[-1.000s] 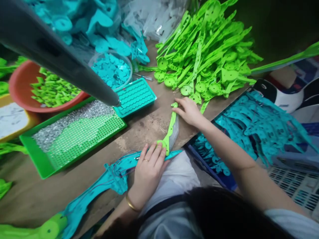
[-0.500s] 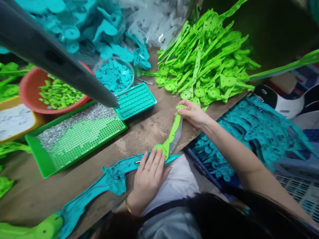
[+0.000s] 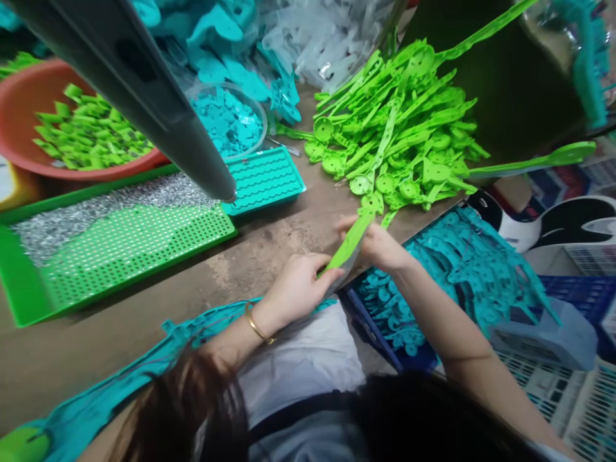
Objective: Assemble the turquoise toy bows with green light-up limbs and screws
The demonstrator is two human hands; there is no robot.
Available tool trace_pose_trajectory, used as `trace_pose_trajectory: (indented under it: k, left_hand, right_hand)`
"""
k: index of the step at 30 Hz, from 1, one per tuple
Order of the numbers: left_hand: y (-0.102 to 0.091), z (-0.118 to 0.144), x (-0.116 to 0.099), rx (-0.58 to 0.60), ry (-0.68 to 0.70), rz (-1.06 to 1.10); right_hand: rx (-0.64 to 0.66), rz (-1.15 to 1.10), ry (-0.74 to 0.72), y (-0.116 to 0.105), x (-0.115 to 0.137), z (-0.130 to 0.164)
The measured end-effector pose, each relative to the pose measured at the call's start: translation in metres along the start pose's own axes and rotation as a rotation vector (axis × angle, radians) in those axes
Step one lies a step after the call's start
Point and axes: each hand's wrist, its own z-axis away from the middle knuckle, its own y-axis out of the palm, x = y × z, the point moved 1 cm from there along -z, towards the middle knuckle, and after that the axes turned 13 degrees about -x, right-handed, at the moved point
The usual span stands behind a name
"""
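A long bright-green plastic part (image 3: 350, 242), with a translucent grey strip along its right side, slants between my hands above the table edge. My left hand (image 3: 302, 283) is closed around its lower end, thumb toward the right; that end is hidden in the hand. My right hand (image 3: 381, 247) grips the upper half from behind, with fingertips showing on the left side. Under my left forearm lies a long teal plastic part (image 3: 199, 327), partly covered by the arm and hair. The green part's top overlaps the edge of a heap of similar green parts (image 3: 399, 135).
A green perforated tray (image 3: 139, 247) holds small silvery pieces. Behind it are a red bowl (image 3: 29, 151), a clear tub (image 3: 264, 122) and a teal tray (image 3: 269, 179). A grey pole (image 3: 168, 96) crosses the upper left. Teal parts (image 3: 462, 263) fill a blue crate at right.
The green part has turned over and swung upward. My left hand has gone from lying flat on its lower end to gripping it; my right hand has slipped lower behind it. The view has shifted.
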Motion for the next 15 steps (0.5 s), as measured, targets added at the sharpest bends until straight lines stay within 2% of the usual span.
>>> trace_pose_trajectory:
  k: [2,6,10,12,14,15]
  left_hand:
    - [0.002,0.003,0.001,0.001,0.003,0.022]
    - [0.003,0.003,0.001,-0.031,-0.006,0.032]
    - [0.003,0.004,0.003,-0.061,-0.014,0.012]
    - [0.003,0.005,0.003,-0.052,-0.004,0.011]
    - [0.004,0.006,0.004,-0.03,-0.011,0.024]
    - [0.004,0.006,0.005,-0.02,-0.02,0.031]
  right_hand:
    - [0.065,0.047,-0.034,0.008,-0.01,0.005]
    - [-0.09,-0.01,-0.137,0.02,-0.021,0.009]
    - [-0.115,0.047,-0.05,0.019,-0.014,0.004]
    - [-0.26,0.024,-0.058,0.016,-0.008,-0.001]
    - [-0.455,0.007,-0.12,0.014,-0.006,-0.005]
    - [-0.51,0.004,-0.145,0.014,-0.006,-0.006]
